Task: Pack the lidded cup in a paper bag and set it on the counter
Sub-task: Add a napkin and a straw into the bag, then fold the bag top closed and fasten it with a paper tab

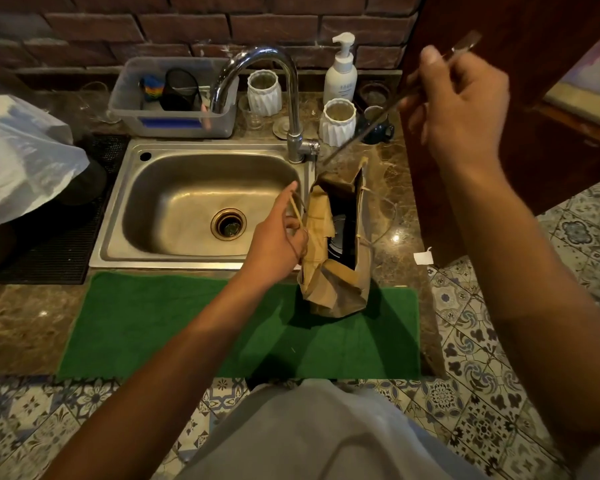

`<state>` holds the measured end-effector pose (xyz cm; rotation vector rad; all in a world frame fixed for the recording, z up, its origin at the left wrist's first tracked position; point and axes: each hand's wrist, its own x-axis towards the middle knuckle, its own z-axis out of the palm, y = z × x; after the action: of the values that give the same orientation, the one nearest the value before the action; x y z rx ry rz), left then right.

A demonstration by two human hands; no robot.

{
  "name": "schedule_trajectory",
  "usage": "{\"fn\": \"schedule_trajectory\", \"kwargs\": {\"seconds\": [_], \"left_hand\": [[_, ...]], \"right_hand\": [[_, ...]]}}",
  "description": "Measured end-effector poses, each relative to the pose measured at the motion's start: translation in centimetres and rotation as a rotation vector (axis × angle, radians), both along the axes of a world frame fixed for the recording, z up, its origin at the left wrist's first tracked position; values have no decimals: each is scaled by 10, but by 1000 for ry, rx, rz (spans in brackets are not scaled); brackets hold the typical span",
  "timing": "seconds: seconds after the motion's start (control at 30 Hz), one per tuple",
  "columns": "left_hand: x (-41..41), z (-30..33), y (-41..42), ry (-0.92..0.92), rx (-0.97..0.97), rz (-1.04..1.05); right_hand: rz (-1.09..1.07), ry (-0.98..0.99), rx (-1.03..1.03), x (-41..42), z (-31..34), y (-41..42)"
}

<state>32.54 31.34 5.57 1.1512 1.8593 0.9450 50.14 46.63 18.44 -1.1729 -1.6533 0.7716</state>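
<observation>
Brown paper bag [336, 251], dark-lidded cup [340, 233] inside, stands on the bench at four o'clock of the sink [201, 202]; left hand [274, 237] grips its handle, right hand [454, 102] pinches a thin stick, which likely goes in next.

Inside the paper bag [333, 244] only a dark rounded sliver of the lidded cup [338, 233] shows; the bag walls hide the rest. The thin object in the right hand [458, 102], at two o'clock, is motion-blurred (perhaps a straw, though that cannot be told). At nine o'clock a white plastic bag [21, 157] is cut by the frame's edge. The pump bottle [340, 74] label is too small to read.
</observation>
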Motion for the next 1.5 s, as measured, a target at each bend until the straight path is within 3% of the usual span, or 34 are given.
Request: {"fn": "schedule_trajectory", "kwargs": {"seconds": [0.4, 0.6, 0.8, 0.93, 1.07, 1.27, 1.5], "left_hand": [[10, 23, 10, -66, -19, 46], [10, 22, 10, -64, -24, 67], [7, 21, 12, -89, -32, 93], [8, 20, 12, -119, -31, 114], [9, 18, 13, -159, -37, 129], [21, 15, 13, -154, 4, 102], [24, 20, 6, -168, 26, 83]], "right_hand": [[473, -660, -110, 11, -41, -38], [571, -767, -153, 10, -66, -44], [555, -730, -180, 16, -69, -42], [390, -475, -252, 26, -74, -44], [448, -556, -409, 34, -88, -54], [494, -470, -542, 22, -98, -72], [465, -151, -692, 9, -97, -82]]}}
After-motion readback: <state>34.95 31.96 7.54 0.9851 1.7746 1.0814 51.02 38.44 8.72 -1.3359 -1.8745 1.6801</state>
